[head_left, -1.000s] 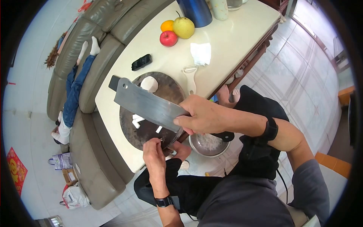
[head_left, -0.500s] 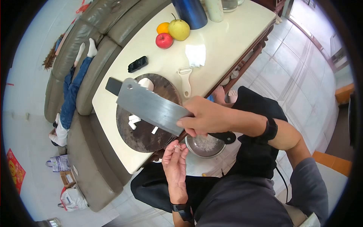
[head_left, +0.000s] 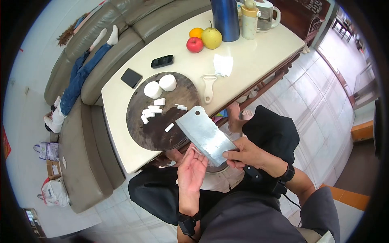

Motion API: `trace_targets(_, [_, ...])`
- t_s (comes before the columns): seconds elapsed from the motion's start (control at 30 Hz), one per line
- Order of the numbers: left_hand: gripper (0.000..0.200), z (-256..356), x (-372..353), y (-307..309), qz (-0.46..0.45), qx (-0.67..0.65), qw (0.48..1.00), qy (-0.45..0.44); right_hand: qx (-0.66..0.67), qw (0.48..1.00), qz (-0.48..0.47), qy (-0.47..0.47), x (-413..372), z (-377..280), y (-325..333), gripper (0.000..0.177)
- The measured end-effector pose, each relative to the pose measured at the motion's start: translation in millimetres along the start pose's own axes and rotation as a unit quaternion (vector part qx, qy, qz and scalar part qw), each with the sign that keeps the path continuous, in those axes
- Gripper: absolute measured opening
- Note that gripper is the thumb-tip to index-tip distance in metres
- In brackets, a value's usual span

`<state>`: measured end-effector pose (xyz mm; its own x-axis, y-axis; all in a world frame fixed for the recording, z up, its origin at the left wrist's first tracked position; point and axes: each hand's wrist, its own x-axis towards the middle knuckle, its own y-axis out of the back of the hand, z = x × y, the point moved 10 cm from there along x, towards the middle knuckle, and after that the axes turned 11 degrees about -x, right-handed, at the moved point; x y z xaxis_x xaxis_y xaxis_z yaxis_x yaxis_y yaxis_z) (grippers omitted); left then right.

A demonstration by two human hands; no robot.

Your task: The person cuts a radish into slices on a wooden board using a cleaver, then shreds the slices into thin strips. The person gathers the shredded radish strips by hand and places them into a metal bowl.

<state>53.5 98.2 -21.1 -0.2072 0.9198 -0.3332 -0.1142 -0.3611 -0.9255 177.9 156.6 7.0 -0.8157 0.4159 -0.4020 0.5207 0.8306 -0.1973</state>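
My right hand (head_left: pixel 253 154) grips the handle of a cleaver (head_left: pixel 206 135), its broad blade slanting up to the left past the table edge. Palm up, my left hand (head_left: pixel 191 172) lies open at the blade's lower edge, with the fingertips partly hidden. On the round dark cutting board (head_left: pixel 182 87) sit two thick white chunks (head_left: pixel 153 90) and several cut white sticks (head_left: pixel 152 109). One white stick (head_left: pixel 169 127) lies apart near the board's front. A metal bowl (head_left: pixel 219 168) shows partly below the blade.
A white peeler (head_left: pixel 208 90), paper (head_left: pixel 223 65), phone (head_left: pixel 131 78) and black object (head_left: pixel 162 61) lie around the board. Farther back are an apple (head_left: pixel 194 45), a pear (head_left: pixel 212 38), an orange fruit and a blue bottle (head_left: pixel 225 20). Someone lies on the sofa (head_left: pixel 91 162).
The cleaver has moved down and right, off the board, uncovering the white chunks and the phone. My left hand has opened from a pinch to palm up. The view has shifted.
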Motion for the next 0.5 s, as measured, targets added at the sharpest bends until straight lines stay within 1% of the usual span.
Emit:
trace_targets(0.2, [0.036,-1.9,-2.5,25.5,0.045,-0.005,0.999,0.012,-0.013,0.999,0.034,0.0,-2.1,14.4,6.6,0.024])
trace_targets(0.27, [0.036,2.2,-5.8,28.7,0.056,0.042,0.998,-0.006,-0.015,0.999,0.042,0.001,-2.4,22.5,12.0,0.023])
trace_targets(0.3, [0.036,1.4,-6.6,29.8,0.057,0.043,0.997,-0.005,-0.006,0.998,0.061,0.01,-2.4,24.3,19.2,0.023])
trace_targets(0.37, [0.035,6.9,-7.5,35.7,0.08,0.151,0.985,-0.037,0.022,0.995,0.098,0.026,-2.5,23.7,30.0,0.024])
trace_targets(0.4, [0.035,3.0,-7.0,40.2,0.082,0.153,0.984,-0.033,0.025,0.994,0.101,0.025,-1.6,24.8,31.2,0.024])
trace_targets(0.43, [0.032,7.4,-6.9,47.1,0.096,0.263,0.958,-0.067,0.033,0.992,0.116,0.02,-1.2,27.5,34.4,0.022])
trace_targets(0.47, [0.029,12.3,-6.7,51.4,0.106,0.37,0.918,-0.098,0.041,0.99,0.133,0.014,-0.8,30.7,37.8,0.02])
trace_targets(0.5, [0.029,9.4,-4.7,58.4,0.107,0.372,0.918,-0.092,0.035,0.989,0.143,0.018,0.3,32.3,38.9,0.018])
